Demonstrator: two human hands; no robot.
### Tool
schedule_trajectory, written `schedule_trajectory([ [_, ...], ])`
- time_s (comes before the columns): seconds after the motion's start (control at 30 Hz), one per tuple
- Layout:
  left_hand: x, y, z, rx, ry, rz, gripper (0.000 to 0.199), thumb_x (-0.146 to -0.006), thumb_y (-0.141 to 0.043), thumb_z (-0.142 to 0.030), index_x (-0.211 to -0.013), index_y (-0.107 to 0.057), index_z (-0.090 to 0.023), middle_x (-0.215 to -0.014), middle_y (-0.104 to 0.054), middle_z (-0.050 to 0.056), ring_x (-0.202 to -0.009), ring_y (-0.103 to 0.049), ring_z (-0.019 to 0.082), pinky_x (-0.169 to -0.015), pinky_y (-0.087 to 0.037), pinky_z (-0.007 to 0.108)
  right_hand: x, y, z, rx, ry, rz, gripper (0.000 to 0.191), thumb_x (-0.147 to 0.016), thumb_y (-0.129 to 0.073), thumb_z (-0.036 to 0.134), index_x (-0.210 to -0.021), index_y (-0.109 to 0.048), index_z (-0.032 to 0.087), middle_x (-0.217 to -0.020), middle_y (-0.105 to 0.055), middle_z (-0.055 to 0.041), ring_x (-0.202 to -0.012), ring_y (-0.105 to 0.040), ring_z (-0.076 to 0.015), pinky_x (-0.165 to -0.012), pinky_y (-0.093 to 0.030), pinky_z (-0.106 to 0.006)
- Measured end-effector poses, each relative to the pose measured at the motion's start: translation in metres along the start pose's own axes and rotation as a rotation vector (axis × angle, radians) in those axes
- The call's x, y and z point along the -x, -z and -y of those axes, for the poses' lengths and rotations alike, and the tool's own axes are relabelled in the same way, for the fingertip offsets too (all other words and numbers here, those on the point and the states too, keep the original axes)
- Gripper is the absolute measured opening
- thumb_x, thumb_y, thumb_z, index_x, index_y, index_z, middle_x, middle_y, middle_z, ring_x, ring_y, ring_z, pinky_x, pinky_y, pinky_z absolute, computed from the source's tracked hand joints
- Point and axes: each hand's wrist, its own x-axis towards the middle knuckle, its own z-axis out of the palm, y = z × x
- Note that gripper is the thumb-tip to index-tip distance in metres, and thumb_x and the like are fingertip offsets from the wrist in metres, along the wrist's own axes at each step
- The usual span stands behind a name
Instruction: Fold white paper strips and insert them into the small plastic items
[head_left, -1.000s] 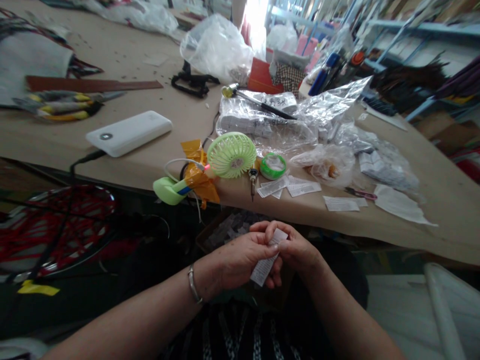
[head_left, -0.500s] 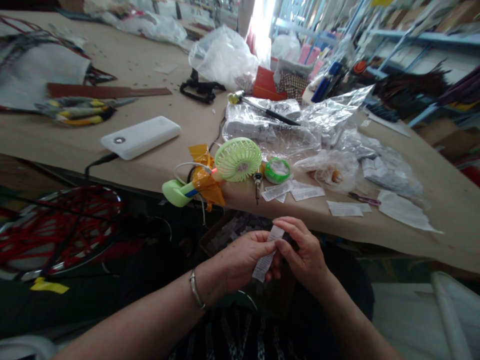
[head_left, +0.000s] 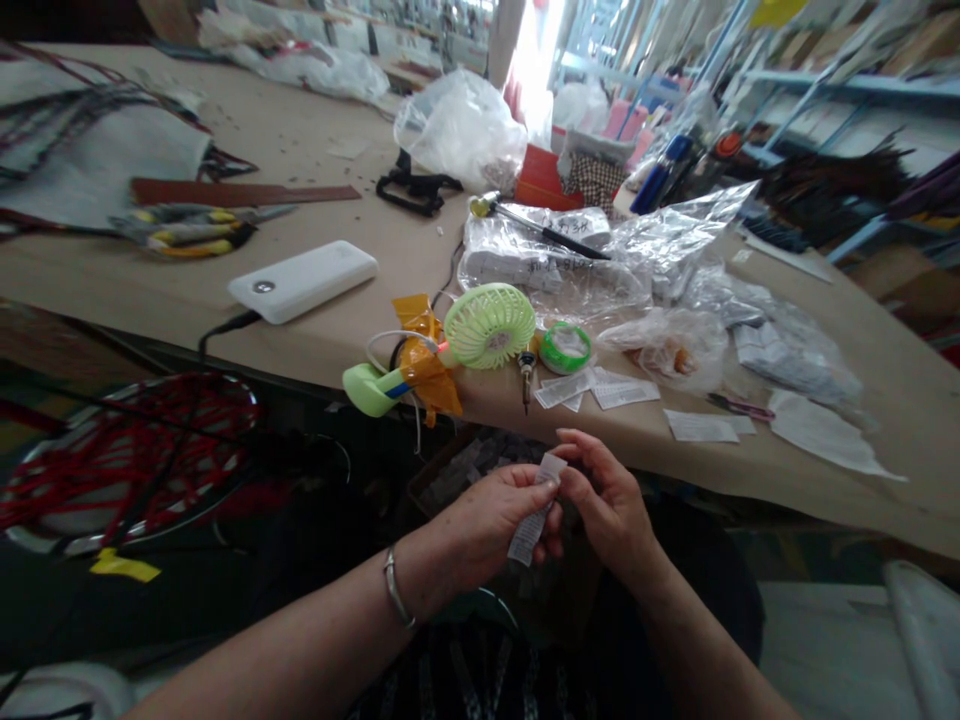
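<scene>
A narrow white printed label (head_left: 529, 535) is pinched between the thumb and fingers of my left hand (head_left: 491, 520), just in front of the table edge. My right hand (head_left: 611, 505) is closed at the label's upper end, thumb and forefinger against it. Small print covers the label, too fine to read. More printed labels (head_left: 624, 388) lie on the table's near edge, beside a roll of green tape (head_left: 565, 347). Below my hands, a box of small pale pieces (head_left: 480, 465) sits in shadow, partly hidden.
A green handheld fan (head_left: 489, 325) overhangs the table's front edge, next to a pointed metal tool (head_left: 526, 380). A white power bank (head_left: 304, 282) with a cable lies left, pliers (head_left: 199, 232) behind it. Plastic bags (head_left: 671, 348) and small scissors (head_left: 739, 406) lie right.
The view has shifted slightly, so the table things appear a little further right and lower. Both hands keep the label in nearly the same place, with slight finger movement at its upper end.
</scene>
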Motion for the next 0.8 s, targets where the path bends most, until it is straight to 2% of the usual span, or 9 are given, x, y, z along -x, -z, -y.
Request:
schedule_trajectory([
  [0.1,0.001,0.002,0.000,-0.016,-0.032,-0.024,0.024,-0.075,-0.061,-0.037,-0.070,-0.053,-0.015,-0.056,-0.052,-0.002,-0.046,-0.052,0.009,-0.043,-0.035,0.020,-0.006,-0.004,0.002,-0.202,-0.152,0.024,0.019,-0.083,-0.055,0.035,-0.092,-0.058,0.019,-0.076,-0.060,0.0004,-0.065,-0.056,-0.0109,-0.061,-0.047,-0.021],
  [0.17,0.001,0.004,0.000,-0.034,-0.048,-0.037,0.023,-0.076,-0.060,-0.036,-0.069,-0.053,-0.014,-0.056,-0.052,-0.002,-0.046,-0.052,0.010,-0.043,-0.035,0.020,-0.009,-0.006,0.003,-0.310,-0.244,0.057,0.017,-0.081,-0.057,0.035,-0.082,-0.058,0.018,-0.065,-0.055,0.0031,-0.055,-0.051,-0.0084,-0.053,-0.043,-0.019],
  [0.27,0.002,0.006,0.000,-0.053,-0.068,-0.064,0.024,-0.077,-0.058,-0.036,-0.067,-0.052,-0.014,-0.056,-0.052,-0.001,-0.046,-0.051,0.009,-0.043,-0.034,0.020,-0.013,-0.011,0.001,-0.413,-0.316,0.068,0.018,-0.079,-0.060,0.034,-0.075,-0.056,0.017,-0.059,-0.051,0.0049,-0.049,-0.047,-0.0071,-0.048,-0.039,-0.018],
  [0.37,0.003,0.007,-0.001,-0.083,-0.094,-0.093,0.025,-0.078,-0.056,-0.036,-0.065,-0.051,-0.015,-0.055,-0.050,-0.001,-0.046,-0.049,0.009,-0.043,-0.033,0.020,-0.017,-0.014,0.000,-0.418,-0.334,0.067,0.018,-0.076,-0.062,0.033,-0.072,-0.056,0.016,-0.058,-0.051,0.0043,-0.049,-0.047,-0.0075,-0.047,-0.038,-0.019],
  [0.5,0.002,0.011,-0.005,-0.200,-0.172,-0.159,0.023,-0.079,-0.052,-0.034,-0.068,-0.054,-0.015,-0.056,-0.051,-0.001,-0.050,-0.048,0.011,-0.048,-0.035,0.022,-0.026,-0.019,0.001,-0.378,-0.305,0.066,0.018,-0.074,-0.061,0.032,-0.070,-0.055,0.016,-0.058,-0.051,0.0044,-0.051,-0.045,-0.0076,-0.049,-0.038,-0.019],
  [0.67,0.000,0.022,-0.014,-0.546,-0.418,-0.378,0.017,-0.077,-0.054,-0.026,-0.070,-0.062,-0.013,-0.066,-0.059,0.001,-0.065,-0.050,0.013,-0.060,-0.037,0.022,-0.036,-0.027,0.002,-0.272,-0.173,0.027,0.015,-0.076,-0.058,0.029,-0.070,-0.053,0.017,-0.059,-0.047,0.0052,-0.053,-0.043,-0.0074,-0.051,-0.036,-0.019],
  [0.8,-0.001,0.026,-0.020,-0.648,-0.507,-0.470,0.018,-0.080,-0.051,-0.025,-0.077,-0.065,-0.014,-0.070,-0.062,0.001,-0.069,-0.053,0.013,-0.063,-0.040,0.022,-0.039,-0.032,0.004,-0.097,-0.060,-0.018,0.013,-0.078,-0.054,0.027,-0.070,-0.054,0.016,-0.061,-0.046,0.0043,-0.056,-0.041,-0.0081,-0.053,-0.035,-0.019],
])
